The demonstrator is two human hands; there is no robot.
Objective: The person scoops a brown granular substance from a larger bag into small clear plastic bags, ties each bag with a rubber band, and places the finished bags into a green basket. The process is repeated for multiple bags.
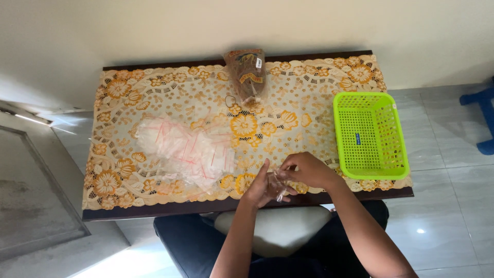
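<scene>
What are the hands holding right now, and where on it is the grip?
Both hands hold one small clear plastic bag. The right hand pinches its top edge; the left hand supports it from below. Finer detail cannot be told.

Bare forearms, no sleeves; dark trousers.
</scene>
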